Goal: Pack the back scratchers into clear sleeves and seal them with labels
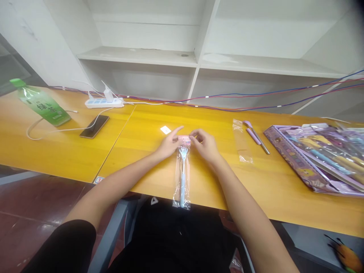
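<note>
A light blue back scratcher [183,182] with a hand-shaped head lies in a clear plastic bag on the table, its handle end reaching the front edge. A pink header card [184,140] tops the bag. At the card's left edge, my left hand [168,145] grips it with the thumb, the index finger stretched out. My right hand [206,145] pinches the card's right side between thumb and curled fingers. Just beyond my left hand sits a small white card [165,130].
To the right lie a clear plastic bag [242,141] and a purple back scratcher [257,137] with a metal rod. A patterned box [301,163] holds several packaged ones. On the left are a phone [94,126], a green bottle [44,106] and a power strip [104,102]. Cables run along the back.
</note>
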A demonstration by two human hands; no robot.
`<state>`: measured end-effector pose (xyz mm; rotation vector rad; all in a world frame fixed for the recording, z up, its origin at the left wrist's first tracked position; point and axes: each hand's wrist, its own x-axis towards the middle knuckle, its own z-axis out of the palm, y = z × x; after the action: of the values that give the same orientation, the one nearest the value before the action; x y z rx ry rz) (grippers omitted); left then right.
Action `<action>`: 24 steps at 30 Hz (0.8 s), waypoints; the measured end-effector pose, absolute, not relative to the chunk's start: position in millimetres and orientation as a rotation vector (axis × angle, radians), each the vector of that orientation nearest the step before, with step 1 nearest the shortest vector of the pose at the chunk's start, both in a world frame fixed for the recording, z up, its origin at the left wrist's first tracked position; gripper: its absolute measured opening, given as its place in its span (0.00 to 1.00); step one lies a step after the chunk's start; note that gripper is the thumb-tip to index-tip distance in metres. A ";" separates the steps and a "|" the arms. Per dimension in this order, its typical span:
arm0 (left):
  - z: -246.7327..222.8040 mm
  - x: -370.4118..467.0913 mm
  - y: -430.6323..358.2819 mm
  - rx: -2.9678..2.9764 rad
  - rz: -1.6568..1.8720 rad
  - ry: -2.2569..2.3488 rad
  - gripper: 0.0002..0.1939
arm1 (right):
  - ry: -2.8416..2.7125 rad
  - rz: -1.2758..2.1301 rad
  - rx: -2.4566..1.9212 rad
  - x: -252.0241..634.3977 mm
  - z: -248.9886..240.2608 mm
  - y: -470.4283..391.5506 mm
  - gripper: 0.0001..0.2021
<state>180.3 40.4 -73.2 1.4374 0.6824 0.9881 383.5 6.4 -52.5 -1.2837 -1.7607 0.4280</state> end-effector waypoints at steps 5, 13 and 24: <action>-75.4 181.2 39.4 1.488 1.000 0.680 0.23 | -1.813 0.413 -1.239 383.5 -51.4 5.6 0.07; -72.8 181.2 37.0 1.548 1.072 0.734 0.11 | -1.827 0.428 -1.228 383.2 -51.1 5.2 0.08; -67.6 183.6 34.9 1.474 1.119 0.698 0.09 | -1.884 0.444 -1.207 381.1 -45.3 1.8 0.09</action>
<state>183.6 34.9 -67.6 1.4738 0.6980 1.1193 381.1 1.8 -45.3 -1.2074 -1.8842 0.4444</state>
